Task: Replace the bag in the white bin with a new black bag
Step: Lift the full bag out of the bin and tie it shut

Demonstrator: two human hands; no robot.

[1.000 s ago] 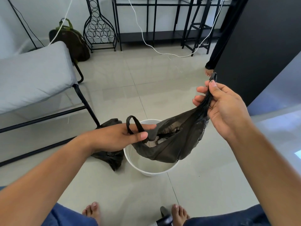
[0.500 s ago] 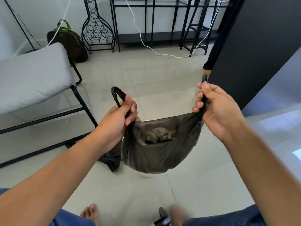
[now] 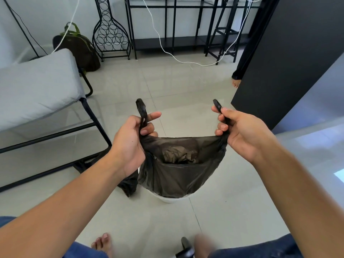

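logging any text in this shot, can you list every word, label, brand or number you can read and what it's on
No readable text in this frame.
The black bag held by the left hand and right hand: plain, no print visible.
The white bin: only a sliver shows, no label seen.
The green backpack: any marking is too small to tell.

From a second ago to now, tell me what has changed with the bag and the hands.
The left hand rose with its handle, level with the right hand, and the filled black bag lifted, its mouth stretched wide, now hiding most of the white bin. Each grip stayed on its handle; the other black bag stayed on the floor beside the bin.
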